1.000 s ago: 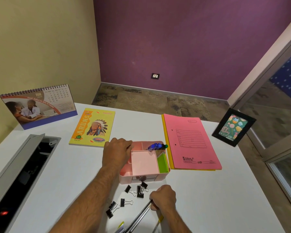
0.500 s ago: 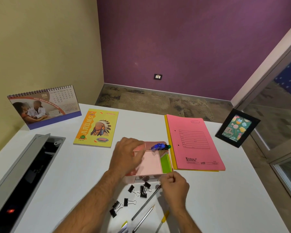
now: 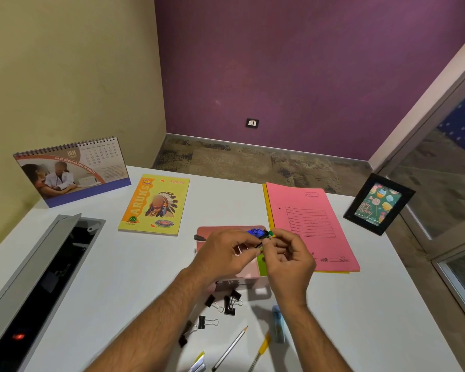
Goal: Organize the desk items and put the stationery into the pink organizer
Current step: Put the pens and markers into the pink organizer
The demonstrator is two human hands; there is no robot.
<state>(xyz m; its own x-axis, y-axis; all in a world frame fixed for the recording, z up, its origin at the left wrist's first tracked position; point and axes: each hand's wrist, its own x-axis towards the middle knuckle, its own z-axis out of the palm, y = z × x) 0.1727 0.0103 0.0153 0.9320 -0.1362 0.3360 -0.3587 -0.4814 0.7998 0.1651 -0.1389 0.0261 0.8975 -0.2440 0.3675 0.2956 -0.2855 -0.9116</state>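
The pink organizer (image 3: 209, 231) sits mid-desk, mostly hidden under my hands; blue and green capped markers (image 3: 256, 232) stand in its back right slot, and a green pad shows at its right side. My left hand (image 3: 223, 257) and my right hand (image 3: 287, 260) meet above it, fingertips pinched together on a thin dark pen (image 3: 260, 244), of which only a short piece shows. On the desk in front lie several black binder clips (image 3: 229, 304), a grey pencil (image 3: 232, 345), a yellow pen (image 3: 262, 348) and a pale blue tube (image 3: 277, 324).
A yellow notebook (image 3: 156, 205) lies at the back left and a pink folder (image 3: 306, 224) right of the organizer. A desk calendar (image 3: 73, 170) stands far left, a photo frame (image 3: 379, 204) far right. An open cable hatch (image 3: 38, 277) runs along the left.
My right hand lifted a dark pen from the desk front up over the organizer. My left hand left the organizer's side and rose to meet it.
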